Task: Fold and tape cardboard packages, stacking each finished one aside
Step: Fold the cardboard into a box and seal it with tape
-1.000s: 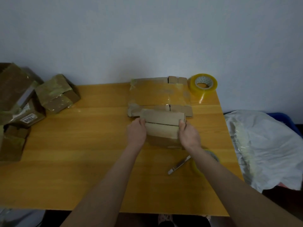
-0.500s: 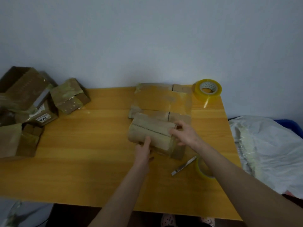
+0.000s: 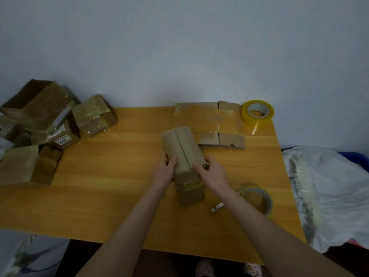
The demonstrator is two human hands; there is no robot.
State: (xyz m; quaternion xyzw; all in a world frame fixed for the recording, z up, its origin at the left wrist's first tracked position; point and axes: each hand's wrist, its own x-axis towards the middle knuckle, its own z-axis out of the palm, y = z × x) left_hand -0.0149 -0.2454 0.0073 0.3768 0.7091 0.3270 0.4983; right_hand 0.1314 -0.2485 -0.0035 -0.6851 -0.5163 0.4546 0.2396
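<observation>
Well left of our hands an open box [image 3: 40, 104] hides its contents; our left hand [image 3: 166, 173] and right hand [image 3: 215, 173] grip the package [image 3: 183, 144], seamed lengthwise, tape-banded.

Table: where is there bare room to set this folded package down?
Widest bare wood lies on the table between the pile of taped boxes and the left hand. A smaller patch lies left of the flattened cardboard. Right of the folded package it is crowded: near tape roll, small metal tool.
</observation>
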